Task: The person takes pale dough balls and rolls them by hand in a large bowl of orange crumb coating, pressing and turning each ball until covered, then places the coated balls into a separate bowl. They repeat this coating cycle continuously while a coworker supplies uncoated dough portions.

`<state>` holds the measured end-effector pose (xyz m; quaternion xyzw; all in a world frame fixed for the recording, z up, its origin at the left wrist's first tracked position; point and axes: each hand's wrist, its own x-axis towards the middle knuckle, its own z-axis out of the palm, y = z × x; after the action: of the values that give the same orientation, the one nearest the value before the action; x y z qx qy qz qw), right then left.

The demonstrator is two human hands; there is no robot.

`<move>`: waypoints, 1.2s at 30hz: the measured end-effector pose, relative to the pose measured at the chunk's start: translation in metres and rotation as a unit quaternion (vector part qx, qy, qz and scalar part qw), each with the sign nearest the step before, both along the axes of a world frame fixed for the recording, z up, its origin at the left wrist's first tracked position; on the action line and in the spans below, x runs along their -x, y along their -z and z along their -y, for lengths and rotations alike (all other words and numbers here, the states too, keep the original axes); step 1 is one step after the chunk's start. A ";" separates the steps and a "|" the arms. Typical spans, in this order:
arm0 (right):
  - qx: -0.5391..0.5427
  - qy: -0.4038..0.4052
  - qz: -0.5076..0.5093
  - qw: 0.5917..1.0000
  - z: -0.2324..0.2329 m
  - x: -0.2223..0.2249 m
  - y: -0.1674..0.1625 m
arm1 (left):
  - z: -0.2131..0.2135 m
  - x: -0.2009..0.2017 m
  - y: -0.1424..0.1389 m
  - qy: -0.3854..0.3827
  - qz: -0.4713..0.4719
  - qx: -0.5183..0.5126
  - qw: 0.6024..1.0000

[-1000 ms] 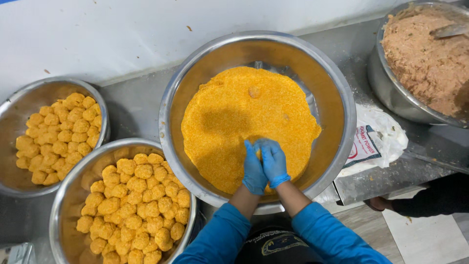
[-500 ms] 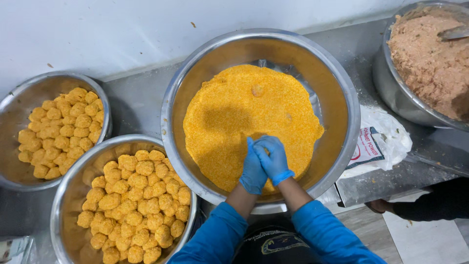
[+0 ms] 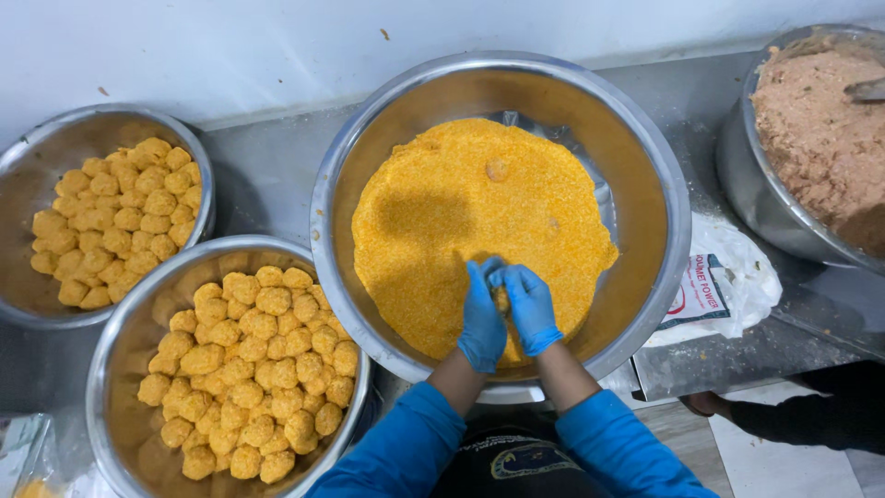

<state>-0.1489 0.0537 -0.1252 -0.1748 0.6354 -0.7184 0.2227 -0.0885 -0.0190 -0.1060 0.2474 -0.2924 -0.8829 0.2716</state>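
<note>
A large steel bowl [image 3: 350,148] in the middle holds a flat bed of orange breadcrumbs [image 3: 461,212]. My left hand [image 3: 481,318] and my right hand [image 3: 533,309], both in blue gloves, are pressed together over the near part of the crumbs. Between the palms sits a small crumbed ball [image 3: 502,300], mostly hidden. Another crumb-dusted ball [image 3: 497,170] lies on the crumbs farther back.
Two steel bowls of coated orange balls stand at the left: one near [image 3: 120,332], one farther [image 3: 28,148]. A steel pot of pinkish-brown minced mix [image 3: 820,129] with a spoon handle stands at the right. A printed plastic bag [image 3: 719,286] lies beside it. Another person's hand [image 3: 705,403] rests at the counter edge.
My cupped hands have stayed over the near crumbs, shifting slightly as they work the ball between them. The view has drifted a little.
</note>
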 end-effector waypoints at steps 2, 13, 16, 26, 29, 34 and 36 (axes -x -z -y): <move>-0.026 0.052 -0.122 0.991 -0.001 -0.006 0.000 | -0.002 0.002 0.009 0.047 -0.034 -0.124 0.991; 0.035 0.003 -0.005 0.999 -0.001 -0.017 -0.011 | -0.004 -0.003 0.013 0.031 -0.021 -0.159 0.986; -0.011 0.118 -0.129 0.985 -0.002 -0.020 -0.017 | -0.005 -0.003 0.013 0.052 0.003 -0.025 0.998; 0.019 -0.034 -0.017 0.999 -0.005 -0.018 -0.009 | -0.003 -0.005 0.022 0.036 0.041 -0.079 0.995; 0.003 0.114 -0.085 0.990 -0.007 -0.016 -0.005 | -0.005 -0.007 0.033 0.088 0.001 -0.146 0.985; 0.111 0.075 0.430 0.893 -0.004 -0.026 -0.009 | -0.010 -0.002 0.043 -0.021 0.064 0.213 0.975; 0.112 0.073 0.473 0.871 -0.001 -0.029 -0.012 | -0.010 -0.002 0.044 -0.133 0.142 0.326 0.925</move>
<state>-0.1197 0.0544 -0.1132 0.2089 0.3800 -0.7959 0.4224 -0.0865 -0.0091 -0.1498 0.3044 -0.5638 -0.6504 0.4080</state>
